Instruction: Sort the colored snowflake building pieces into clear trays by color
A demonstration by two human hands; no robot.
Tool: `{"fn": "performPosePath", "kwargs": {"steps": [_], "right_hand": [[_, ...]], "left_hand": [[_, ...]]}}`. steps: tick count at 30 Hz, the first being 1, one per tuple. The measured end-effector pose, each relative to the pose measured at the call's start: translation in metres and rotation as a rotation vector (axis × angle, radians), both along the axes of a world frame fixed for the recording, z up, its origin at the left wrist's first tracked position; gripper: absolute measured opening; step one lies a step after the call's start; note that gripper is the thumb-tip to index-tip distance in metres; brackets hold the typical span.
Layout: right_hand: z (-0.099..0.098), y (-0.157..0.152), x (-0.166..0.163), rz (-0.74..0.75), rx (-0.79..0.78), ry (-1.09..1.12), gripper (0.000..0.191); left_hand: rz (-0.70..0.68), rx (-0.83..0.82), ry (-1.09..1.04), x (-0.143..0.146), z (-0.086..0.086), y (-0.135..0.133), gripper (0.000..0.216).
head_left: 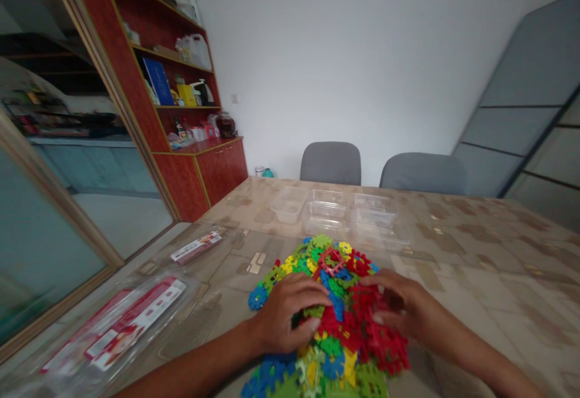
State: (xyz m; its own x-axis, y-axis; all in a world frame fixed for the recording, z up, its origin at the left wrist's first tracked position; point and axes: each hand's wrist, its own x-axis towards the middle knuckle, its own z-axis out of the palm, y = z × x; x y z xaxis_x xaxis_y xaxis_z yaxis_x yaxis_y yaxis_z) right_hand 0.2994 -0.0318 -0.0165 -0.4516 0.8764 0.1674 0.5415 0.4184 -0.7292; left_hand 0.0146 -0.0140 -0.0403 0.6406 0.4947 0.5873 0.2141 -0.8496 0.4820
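Note:
A heap of flat, notched plastic interlocking pieces (333,362) in green, blue, yellow and red lies on the table before me. Red interlocking pieces (380,343) are bunched on its right side. My left hand (292,310) rests over the heap's left part, fingers curved and thumb apart, tips beside the red pieces. Around the right edge of the red bunch, my right hand (401,298) has its fingers and thumb bent against the pieces. Parts of the heap under both hands are hidden.
Clear plastic boxes (326,217) stand beyond the heap on the patterned table (471,253). Red-and-white packaging (136,319) and a smaller labelled packet (197,247) lie at the left. Two grey chairs (330,162) stand at the far edge, by the wall.

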Motion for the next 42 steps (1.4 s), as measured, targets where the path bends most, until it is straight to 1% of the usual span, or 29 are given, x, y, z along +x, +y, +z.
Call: {"fn": "performPosePath", "kwargs": {"steps": [2,4,8,11,13,15,18,22,24,26,29,31,32,34,37,40,42], "right_hand": [[0.004,0.002,-0.011,-0.012,0.016,0.038,0.033],[0.003,0.003,-0.017,-0.015,0.041,0.058,0.032],[-0.004,0.005,-0.008,-0.098,0.093,0.062,0.031],[-0.006,0.004,0.006,-0.134,0.053,0.035,0.037],[-0.007,0.000,0.010,-0.089,0.008,0.006,0.038],[-0.006,-0.004,0.009,-0.011,-0.042,-0.009,0.039],[-0.004,-0.010,0.002,0.076,-0.087,0.009,0.038],[-0.004,-0.009,-0.002,0.113,-0.090,0.021,0.037],[-0.004,-0.006,0.002,0.103,-0.092,0.015,0.038],[-0.003,-0.002,0.007,0.041,-0.071,-0.001,0.041],[-0.002,0.001,0.015,-0.111,0.024,-0.047,0.041],[-0.002,-0.001,0.017,-0.156,0.072,-0.078,0.038],[-0.002,-0.004,0.017,-0.148,0.074,-0.090,0.036],[-0.002,-0.010,0.013,-0.076,0.027,-0.097,0.033],[0.000,-0.017,0.007,0.029,-0.068,-0.081,0.030],[0.007,-0.016,0.005,0.028,-0.082,-0.088,0.024],[0.011,-0.013,0.006,0.004,-0.056,-0.098,0.025]], "left_hand": [[0.001,-0.068,-0.101,0.001,-0.001,0.001,0.028],[0.029,-0.133,-0.183,0.002,-0.002,0.002,0.033],[0.081,-0.184,-0.276,0.003,-0.006,0.003,0.041],[0.127,-0.203,-0.222,0.002,-0.009,0.004,0.039],[0.180,-0.201,-0.154,0.002,-0.009,0.003,0.034],[0.197,-0.181,-0.106,0.003,-0.009,0.003,0.027],[0.127,-0.145,-0.072,0.004,-0.008,0.002,0.024],[0.002,-0.095,-0.072,0.006,-0.005,0.000,0.023],[-0.028,-0.097,-0.060,0.005,-0.002,-0.001,0.024],[-0.028,-0.118,-0.047,0.003,0.002,0.000,0.026],[0.040,-0.123,-0.074,-0.002,0.012,0.005,0.027],[0.091,-0.132,-0.081,-0.006,0.019,0.009,0.025],[0.112,-0.150,-0.070,-0.007,0.021,0.011,0.025],[0.143,-0.202,-0.029,-0.009,0.024,0.014,0.024],[0.187,-0.241,0.047,-0.011,0.021,0.017,0.025],[0.175,-0.188,0.133,-0.014,0.018,0.020,0.026],[0.111,-0.143,0.183,-0.015,0.021,0.020,0.027]]}}
